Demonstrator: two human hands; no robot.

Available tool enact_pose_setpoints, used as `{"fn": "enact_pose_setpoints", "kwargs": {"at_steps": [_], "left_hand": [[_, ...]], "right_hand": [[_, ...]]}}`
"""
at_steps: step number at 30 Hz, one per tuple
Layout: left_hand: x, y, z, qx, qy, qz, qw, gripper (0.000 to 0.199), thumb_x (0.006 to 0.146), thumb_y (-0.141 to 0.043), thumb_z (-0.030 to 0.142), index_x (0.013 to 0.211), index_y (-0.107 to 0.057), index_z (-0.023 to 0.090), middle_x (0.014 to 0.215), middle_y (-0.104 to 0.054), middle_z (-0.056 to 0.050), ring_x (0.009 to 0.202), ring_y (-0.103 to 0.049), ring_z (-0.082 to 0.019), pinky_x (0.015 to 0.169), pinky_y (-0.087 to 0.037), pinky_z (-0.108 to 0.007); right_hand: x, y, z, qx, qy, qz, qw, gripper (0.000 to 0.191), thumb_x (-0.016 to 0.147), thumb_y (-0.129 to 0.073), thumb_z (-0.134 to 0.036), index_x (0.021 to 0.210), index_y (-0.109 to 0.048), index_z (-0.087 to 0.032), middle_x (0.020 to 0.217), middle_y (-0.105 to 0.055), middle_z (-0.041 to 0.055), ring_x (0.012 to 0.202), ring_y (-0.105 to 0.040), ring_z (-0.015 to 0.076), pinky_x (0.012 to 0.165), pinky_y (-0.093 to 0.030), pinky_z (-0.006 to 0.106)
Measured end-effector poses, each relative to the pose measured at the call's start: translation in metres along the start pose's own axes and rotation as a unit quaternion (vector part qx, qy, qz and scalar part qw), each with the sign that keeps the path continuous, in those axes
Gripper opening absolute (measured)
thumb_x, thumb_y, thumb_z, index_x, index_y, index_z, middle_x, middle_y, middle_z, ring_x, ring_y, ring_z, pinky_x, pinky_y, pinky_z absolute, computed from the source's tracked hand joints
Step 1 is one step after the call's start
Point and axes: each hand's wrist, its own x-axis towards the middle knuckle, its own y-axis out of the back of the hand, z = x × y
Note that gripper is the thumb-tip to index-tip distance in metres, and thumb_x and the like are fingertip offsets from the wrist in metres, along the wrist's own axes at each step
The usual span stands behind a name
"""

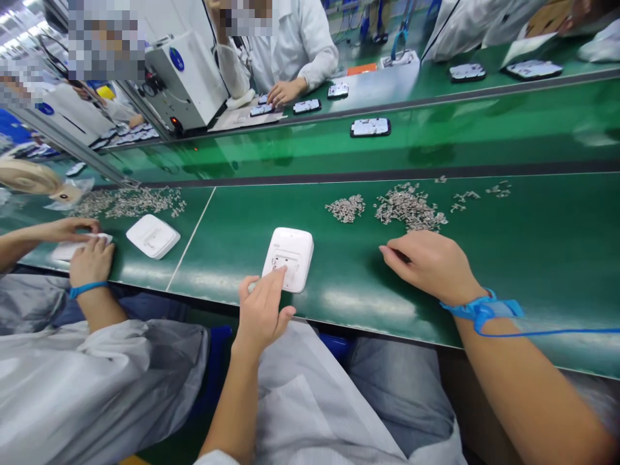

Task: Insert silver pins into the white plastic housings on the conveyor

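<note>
A white square device (289,253) with rounded corners lies on the green table in front of me. My left hand (261,308) rests at its lower edge, index fingertip on the recessed middle, the other fingers apart, holding nothing. Farther right, my right hand (427,263) hovers low over the table with thumb and index finger brought together; whatever is between them is too small to make out. A blue strap (484,310) circles that wrist. Just beyond the hand lies a large pile of small metal parts (409,206), and a smaller pile (345,208) sits to its left.
At left, a co-worker's hands (92,258) work on a white piece near another white device (153,236) and a metal parts pile (140,201). Beyond a dark rail (300,179), a green conveyor carries a black-edged unit (371,127). A person in white sits across.
</note>
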Motion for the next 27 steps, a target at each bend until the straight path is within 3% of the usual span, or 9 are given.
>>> {"fn": "enact_pose_setpoints", "kwargs": {"at_steps": [5,11,15,18,21,23,25,26,27], "left_hand": [[-0.015,0.015,-0.021,0.077,0.050,-0.081,0.993,0.079,0.103,-0.008,0.066,0.156,-0.033,0.013,0.142,-0.059,-0.019,0.130,-0.057,-0.030,0.100,-0.023,-0.047],[-0.028,0.048,-0.090,0.123,0.158,-0.115,0.973,0.059,0.107,-0.019,0.053,0.148,-0.047,0.019,0.143,-0.059,-0.015,0.129,-0.055,-0.029,0.101,-0.021,-0.047],[-0.032,0.067,-0.134,0.147,0.231,-0.111,0.955,0.047,0.105,-0.027,0.037,0.138,-0.057,0.019,0.135,-0.065,-0.014,0.125,-0.056,-0.027,0.102,-0.024,-0.046],[-0.028,0.069,-0.144,0.172,0.247,-0.065,0.952,0.042,0.103,-0.036,0.037,0.126,-0.064,0.016,0.125,-0.069,-0.016,0.116,-0.060,-0.030,0.101,-0.027,-0.048],[-0.014,0.055,-0.115,0.206,0.231,0.071,0.948,0.030,0.098,-0.052,0.036,0.098,-0.069,0.012,0.090,-0.074,-0.016,0.092,-0.064,-0.030,0.095,-0.032,-0.051],[0.000,0.042,-0.069,0.137,0.115,0.184,0.966,0.014,0.092,-0.061,0.023,0.079,-0.065,0.017,0.064,-0.065,-0.004,0.069,-0.060,-0.022,0.084,-0.038,-0.044],[0.011,0.033,-0.009,-0.090,-0.017,0.170,0.981,0.009,0.086,-0.064,0.011,0.086,-0.064,0.020,0.071,-0.068,-0.001,0.071,-0.063,-0.018,0.080,-0.043,-0.039],[0.015,0.031,0.022,-0.218,-0.043,0.182,0.958,0.014,0.084,-0.065,0.013,0.094,-0.066,0.021,0.073,-0.069,-0.002,0.070,-0.062,-0.018,0.077,-0.044,-0.039],[0.017,0.032,0.051,-0.353,-0.051,0.180,0.917,0.020,0.084,-0.065,0.022,0.104,-0.068,0.025,0.072,-0.068,-0.002,0.067,-0.061,-0.020,0.073,-0.045,-0.040]], "right_hand": [[-0.001,-0.001,0.001,-0.001,-0.001,0.007,1.000,0.028,0.097,-0.059,-0.029,0.071,-0.063,-0.018,0.062,-0.056,0.0008,0.061,-0.052,0.0147,0.062,-0.034,0.029],[0.001,0.000,-0.001,0.000,0.008,0.024,1.000,0.031,0.099,-0.057,-0.029,0.070,-0.063,-0.018,0.062,-0.057,0.0010,0.061,-0.052,0.0149,0.063,-0.035,0.029],[0.000,-0.002,-0.002,0.008,0.007,0.025,1.000,0.032,0.099,-0.057,-0.029,0.070,-0.064,-0.018,0.062,-0.058,0.0015,0.060,-0.052,0.0148,0.063,-0.034,0.030],[0.002,-0.003,-0.003,0.017,0.000,0.024,1.000,0.031,0.098,-0.057,-0.030,0.069,-0.065,-0.019,0.062,-0.059,0.0022,0.060,-0.053,0.0152,0.062,-0.034,0.030],[-0.002,0.004,0.004,0.031,-0.037,0.034,0.998,0.029,0.096,-0.058,-0.030,0.069,-0.064,-0.020,0.064,-0.063,0.0036,0.062,-0.059,0.0174,0.062,-0.038,0.031],[-0.017,0.013,0.019,0.030,-0.130,0.065,0.989,0.021,0.095,-0.058,-0.030,0.077,-0.067,-0.022,0.073,-0.069,0.0061,0.067,-0.065,0.0214,0.062,-0.043,0.033],[-0.045,0.027,0.044,-0.003,-0.264,0.124,0.956,0.016,0.093,-0.059,-0.034,0.086,-0.070,-0.025,0.077,-0.072,0.0099,0.068,-0.067,0.0271,0.059,-0.044,0.038],[-0.064,0.035,0.059,-0.044,-0.323,0.168,0.930,0.017,0.090,-0.061,-0.039,0.085,-0.070,-0.026,0.071,-0.070,0.0116,0.063,-0.065,0.0293,0.056,-0.042,0.041],[-0.084,0.044,0.074,-0.094,-0.364,0.194,0.906,0.020,0.087,-0.062,-0.043,0.084,-0.072,-0.026,0.064,-0.066,0.0137,0.058,-0.062,0.0316,0.054,-0.038,0.043]]}}
